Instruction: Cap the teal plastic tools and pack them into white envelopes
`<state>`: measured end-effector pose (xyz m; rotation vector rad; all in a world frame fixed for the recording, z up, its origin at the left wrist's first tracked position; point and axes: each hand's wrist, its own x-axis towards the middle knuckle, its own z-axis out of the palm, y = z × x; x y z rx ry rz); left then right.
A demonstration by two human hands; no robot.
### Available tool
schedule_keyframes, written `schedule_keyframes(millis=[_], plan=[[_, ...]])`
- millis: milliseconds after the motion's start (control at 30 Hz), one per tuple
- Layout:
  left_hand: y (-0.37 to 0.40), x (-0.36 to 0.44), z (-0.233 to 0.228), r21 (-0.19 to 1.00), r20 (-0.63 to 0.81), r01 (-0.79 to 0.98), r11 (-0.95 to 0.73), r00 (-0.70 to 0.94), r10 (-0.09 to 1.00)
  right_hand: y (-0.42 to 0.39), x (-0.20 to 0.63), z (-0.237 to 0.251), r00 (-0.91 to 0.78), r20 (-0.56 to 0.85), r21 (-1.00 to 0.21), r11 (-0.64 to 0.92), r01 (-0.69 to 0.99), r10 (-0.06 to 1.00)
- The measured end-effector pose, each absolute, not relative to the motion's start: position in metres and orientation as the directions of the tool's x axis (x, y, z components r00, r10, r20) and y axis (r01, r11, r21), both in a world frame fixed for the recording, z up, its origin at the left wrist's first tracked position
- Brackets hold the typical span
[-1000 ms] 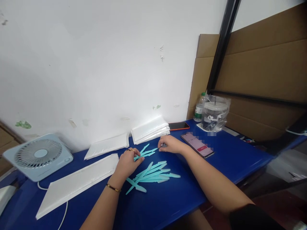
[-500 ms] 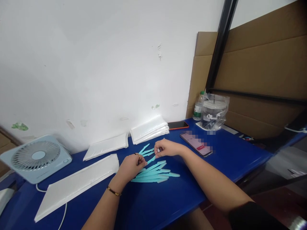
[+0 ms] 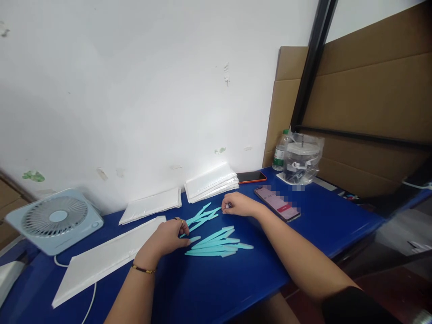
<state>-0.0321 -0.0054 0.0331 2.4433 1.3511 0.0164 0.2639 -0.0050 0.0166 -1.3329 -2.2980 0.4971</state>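
Turquoise eyebrow razors lie in two loose fanned groups on the blue table (image 3: 216, 283). My left hand (image 3: 170, 236) is closed at the left of them, and the end of one eyebrow razor (image 3: 195, 239) sticks out past its thumb. The nearer group of razors (image 3: 216, 246) lies just right of that hand. My right hand (image 3: 238, 204) pinches at the tip of a razor (image 3: 214, 211) in the farther group (image 3: 199, 218). A small pale spot shows between its fingers, too small to name.
A flat white padded sleeve (image 3: 108, 261) lies at left. Behind are a white sleeve (image 3: 151, 206) and a stack of sleeves (image 3: 211, 182). A fan (image 3: 56, 220), two phones (image 3: 278, 204), a bottle (image 3: 279, 155) and a bagged cup (image 3: 301, 159) stand or lie around.
My left hand has moved left and slightly nearer, taking the razor away from my right hand. My right hand has shifted slightly up and right, to a razor's tip in the farther group.
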Motion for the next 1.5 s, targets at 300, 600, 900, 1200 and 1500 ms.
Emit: schedule_keyframes(millis=[300,600,900,1200,1500], plan=[[-0.018,-0.01,0.042,0.421,-0.041,0.758,-0.498,0.565,0.824,-0.024,0.225,0.028,-0.535,0.148,-0.643,0.492,0.587,0.832],[-0.014,0.016,0.026,0.487,0.118,0.69,-0.535,0.555,0.823,-0.014,0.244,0.025,-0.525,0.05,-0.735,0.387,0.557,0.85],[0.0,0.008,0.005,0.37,0.177,0.79,-0.488,0.456,0.872,-0.006,0.279,0.025,-0.352,0.191,-0.507,0.399,0.764,0.916],[0.002,0.005,0.008,0.427,0.173,0.755,-0.498,0.473,0.864,-0.02,0.241,0.025,-0.613,-0.1,-0.504,0.491,0.71,0.784],[-0.015,0.016,0.022,0.382,0.074,0.714,-0.586,0.609,0.79,-0.019,0.24,0.024,-0.533,0.062,-0.607,0.456,0.651,0.844]])
